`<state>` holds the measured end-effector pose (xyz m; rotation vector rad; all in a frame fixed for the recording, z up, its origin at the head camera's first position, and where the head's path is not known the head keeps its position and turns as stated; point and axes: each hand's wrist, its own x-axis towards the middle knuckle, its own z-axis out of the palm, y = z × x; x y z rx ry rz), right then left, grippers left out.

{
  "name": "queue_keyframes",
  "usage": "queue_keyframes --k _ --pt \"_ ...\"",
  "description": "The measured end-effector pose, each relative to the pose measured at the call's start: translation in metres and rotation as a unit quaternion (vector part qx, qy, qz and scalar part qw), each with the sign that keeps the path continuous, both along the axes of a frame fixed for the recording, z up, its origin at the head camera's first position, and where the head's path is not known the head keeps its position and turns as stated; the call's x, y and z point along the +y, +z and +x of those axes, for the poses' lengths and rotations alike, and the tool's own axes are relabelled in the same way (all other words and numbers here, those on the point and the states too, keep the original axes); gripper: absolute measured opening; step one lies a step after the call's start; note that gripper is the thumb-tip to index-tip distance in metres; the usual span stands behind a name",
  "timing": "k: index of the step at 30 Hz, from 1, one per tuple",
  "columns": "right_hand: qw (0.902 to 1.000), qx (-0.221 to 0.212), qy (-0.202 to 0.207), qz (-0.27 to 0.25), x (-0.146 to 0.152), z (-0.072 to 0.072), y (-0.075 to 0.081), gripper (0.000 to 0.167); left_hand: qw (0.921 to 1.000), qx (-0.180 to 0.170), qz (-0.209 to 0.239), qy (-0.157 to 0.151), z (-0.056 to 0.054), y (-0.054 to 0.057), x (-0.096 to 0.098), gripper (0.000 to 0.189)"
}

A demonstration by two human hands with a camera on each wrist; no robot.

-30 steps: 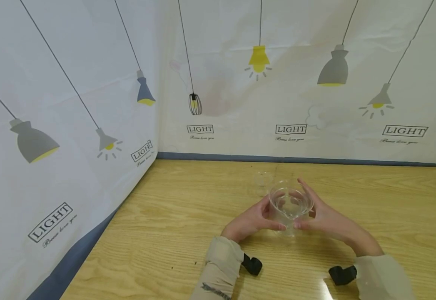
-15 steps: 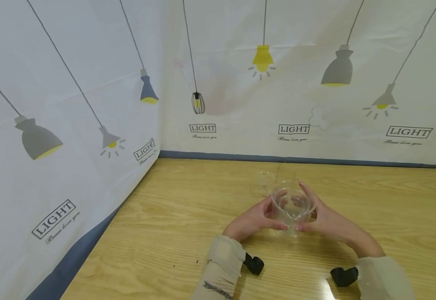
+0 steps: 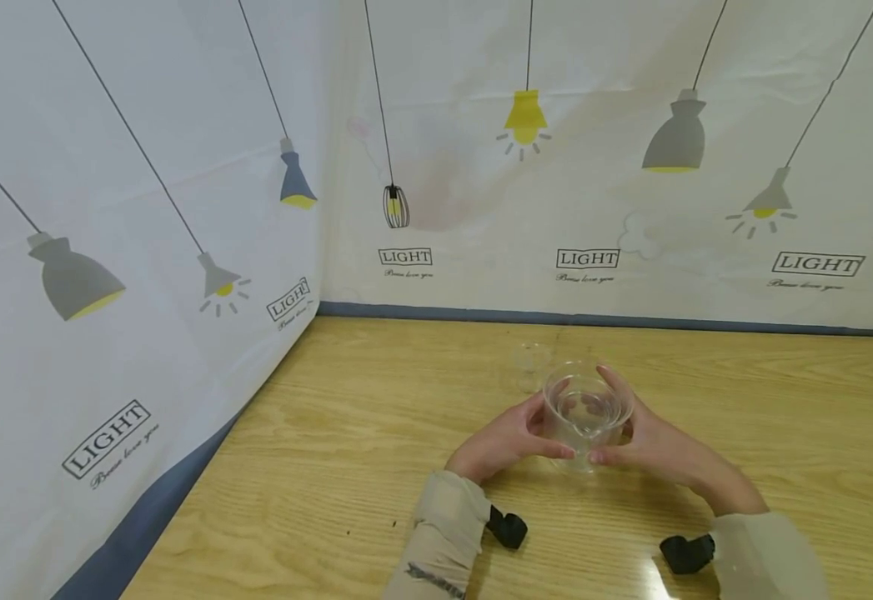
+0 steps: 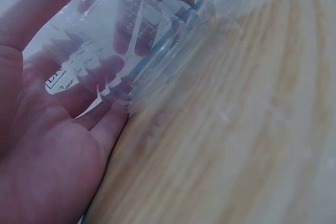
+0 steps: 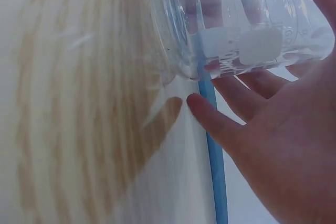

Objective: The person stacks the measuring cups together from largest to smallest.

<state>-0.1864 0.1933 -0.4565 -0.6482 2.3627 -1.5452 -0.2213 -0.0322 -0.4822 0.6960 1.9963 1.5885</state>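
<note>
A clear beaker [image 3: 584, 435] with printed white measuring marks stands upright on the wooden table in the head view. My left hand [image 3: 507, 435] holds it from the left, thumb at the near side and fingers behind. From the right, my right hand [image 3: 655, 437] grips it in the same way, with the two thumb tips close together. A second clear round edge shows inside the beaker; I cannot tell whether it is a nested vessel or liquid. In the right wrist view the little finger [image 5: 212, 116] sits apart from the beaker, near the tabletop.
Just behind the beaker, to the left, stands another clear vessel [image 3: 531, 360], hard to make out. The wooden table [image 3: 331, 433] meets a white printed sheet [image 3: 466, 167] at the back and left. A black wrist mount [image 3: 507, 527] hangs at the left sleeve, another at the right.
The head view has shifted slightly, so everything sits a little farther right than a second ago. Both hands keep the same hold on the beaker.
</note>
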Motion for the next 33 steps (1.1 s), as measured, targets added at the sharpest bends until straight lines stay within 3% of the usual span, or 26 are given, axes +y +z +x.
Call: queue_keyframes --k 11,21,33 --pt "0.9995 0.013 0.011 -0.028 0.000 -0.001 -0.001 0.100 0.9996 0.004 0.023 -0.013 -0.002 -0.001 0.000 0.075" --pt "0.9990 0.032 -0.008 -0.030 -0.003 -0.004 -0.008 0.094 0.9993 0.009 0.034 -0.016 -0.003 -0.002 0.002 0.071" --pt "0.9985 0.000 0.003 -0.055 0.001 -0.006 -0.015 0.088 0.9984 -0.008 0.050 -0.025 -0.004 -0.003 0.002 0.075"
